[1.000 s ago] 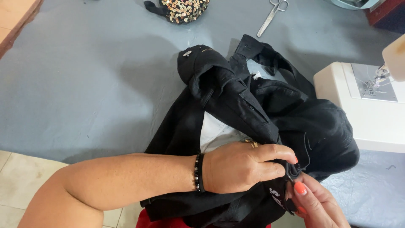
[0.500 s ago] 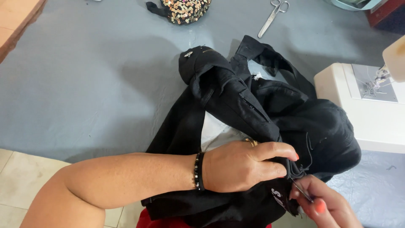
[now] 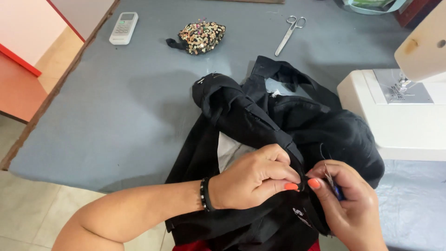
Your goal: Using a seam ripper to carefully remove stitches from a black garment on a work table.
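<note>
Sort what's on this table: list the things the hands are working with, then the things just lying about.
In hand:
- black garment, pinched by the left hand
- small blue-handled tool, held in the right hand against the fabric

Lying about:
- scissors
- sequinned pouch
- white remote control
- white sewing machine, beside the garment, untouched

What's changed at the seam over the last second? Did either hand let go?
Neither let go. The right hand has risen further into view and closed up to the left hand, thumb tips nearly meeting at the pinched fold; it holds a small thin tool, seen since half a second ago. The left hand keeps its pinch on the black garment. Scissors and sewing machine are unmoved; the camera has tilted up.
</note>
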